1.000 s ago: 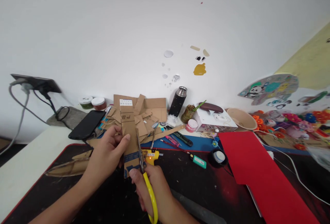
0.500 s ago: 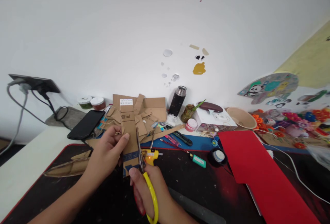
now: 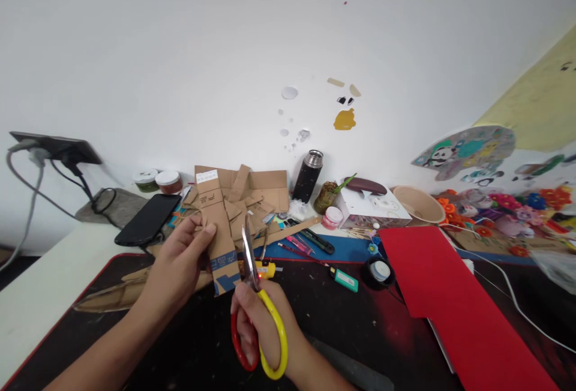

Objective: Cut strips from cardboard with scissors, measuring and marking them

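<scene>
Between thumb and fingers, my left hand (image 3: pixel 182 256) pinches a long brown cardboard strip (image 3: pixel 216 223) by its left edge. The strip tilts, with a white label at its top and blue print at its lower end. My right hand (image 3: pixel 265 319) is closed on scissors (image 3: pixel 249 259) with one red and one yellow handle. The blades point up, just right of the strip and apart from it. A yellow glue gun (image 3: pixel 265 270) with a small orange light lies behind the scissors, partly hidden by them.
Cardboard scraps (image 3: pixel 270 190) are heaped behind my hands. A black phone (image 3: pixel 147 218) lies at the left. A black flask (image 3: pixel 308 178) stands near the wall. A green glue stick or lighter (image 3: pixel 345 279) and a large red sheet (image 3: pixel 450 295) are at the right.
The scissors have come away from the strip's right edge and their handles have turned. The strip has shifted left and tilted in my left hand.
</scene>
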Demonstrator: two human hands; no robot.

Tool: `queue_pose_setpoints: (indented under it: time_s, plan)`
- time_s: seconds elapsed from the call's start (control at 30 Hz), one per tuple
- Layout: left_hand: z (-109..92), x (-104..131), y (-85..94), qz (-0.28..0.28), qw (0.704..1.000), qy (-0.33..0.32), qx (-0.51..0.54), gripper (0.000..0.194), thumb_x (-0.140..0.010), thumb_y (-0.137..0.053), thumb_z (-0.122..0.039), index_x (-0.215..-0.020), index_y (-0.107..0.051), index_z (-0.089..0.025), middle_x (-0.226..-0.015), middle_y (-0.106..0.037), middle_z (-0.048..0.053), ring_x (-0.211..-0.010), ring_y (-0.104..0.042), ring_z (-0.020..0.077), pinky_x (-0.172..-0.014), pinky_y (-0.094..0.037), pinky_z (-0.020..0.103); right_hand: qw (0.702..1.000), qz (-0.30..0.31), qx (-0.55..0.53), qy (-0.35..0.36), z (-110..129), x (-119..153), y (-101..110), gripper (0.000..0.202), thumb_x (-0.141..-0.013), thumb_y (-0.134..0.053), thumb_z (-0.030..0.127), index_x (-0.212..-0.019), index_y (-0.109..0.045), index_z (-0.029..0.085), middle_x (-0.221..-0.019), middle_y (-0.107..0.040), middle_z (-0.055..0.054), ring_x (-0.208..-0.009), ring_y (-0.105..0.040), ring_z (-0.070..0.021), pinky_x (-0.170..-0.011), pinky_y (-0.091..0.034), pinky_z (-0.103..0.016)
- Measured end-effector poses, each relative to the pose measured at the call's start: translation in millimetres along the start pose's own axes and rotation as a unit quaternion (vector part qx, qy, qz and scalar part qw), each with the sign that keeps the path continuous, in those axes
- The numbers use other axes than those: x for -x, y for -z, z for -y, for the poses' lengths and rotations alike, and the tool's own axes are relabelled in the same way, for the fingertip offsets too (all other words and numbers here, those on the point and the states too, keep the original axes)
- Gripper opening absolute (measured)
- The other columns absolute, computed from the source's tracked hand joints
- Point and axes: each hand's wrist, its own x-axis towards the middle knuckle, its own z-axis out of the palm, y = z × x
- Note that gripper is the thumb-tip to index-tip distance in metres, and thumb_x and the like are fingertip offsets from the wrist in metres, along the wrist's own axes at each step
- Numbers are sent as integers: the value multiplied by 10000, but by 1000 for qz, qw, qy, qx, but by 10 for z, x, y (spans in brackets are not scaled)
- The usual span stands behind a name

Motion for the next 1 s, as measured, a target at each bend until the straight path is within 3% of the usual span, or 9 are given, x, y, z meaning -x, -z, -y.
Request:
queue_pose_setpoints:
  time_s: [0.23,0.43,0.57,0.7,0.8,1.0]
  plan:
    - [-13,-28,50,-7,1000,14,12,463,-718,-964,-441,-990,-662,-221,-831,-763,-20,-646,-711,183,-477,-525,220,991,-20,-129,16,105,-135,240,774,-869,-638,936,-931,-663,164,-434,-514,80,-272,-390,-98,-305,-328,-189]
    - [-16,4,16,13,999,46,23,536,-599,-1013,-333,-1006,-684,-218,-908,-809,11,-830,-789,268,-595,-637,279,974,-81,-211,-7,208,-218,433,828,-929,-574,918,-1161,-696,133,-583,-723,-40,-426,-645,-190,-450,-513,-257]
    - [-57,32,-21,18,998,62,1,544,-562,-1020,-348,-969,-680,-228,-838,-798,6,-782,-785,280,-569,-629,295,968,-75,-237,-21,219,-227,486,843,-974,-544,887,-1260,-702,111,-658,-787,-92,-465,-697,-206,-462,-527,-253]
    - [-98,65,-52,30,997,75,-14,537,-551,-1034,-396,-872,-635,-236,-698,-726,-39,-579,-693,198,-511,-579,267,956,-69,-285,-23,233,-238,561,909,-1043,-389,875,-1317,-700,66,-718,-817,-132,-436,-685,-179,-419,-484,-218]
    - [-98,83,-50,40,995,82,-33,525,-574,-1026,-411,-882,-637,-239,-631,-666,-67,-476,-602,153,-434,-491,232,951,-69,-299,-21,262,-222,564,984,-1017,-306,927,-1369,-674,86,-716,-815,-117,-447,-693,-188,-428,-488,-223]
    - [-72,91,-32,54,993,97,-46,510,-582,-1011,-428,-892,-656,-233,-704,-711,-37,-534,-650,180,-481,-554,272,958,12,-285,-30,335,-154,452,1067,-905,-256,1034,-1435,-603,175,-1002,-845,-190,-751,-814,-317,-699,-636,-450]
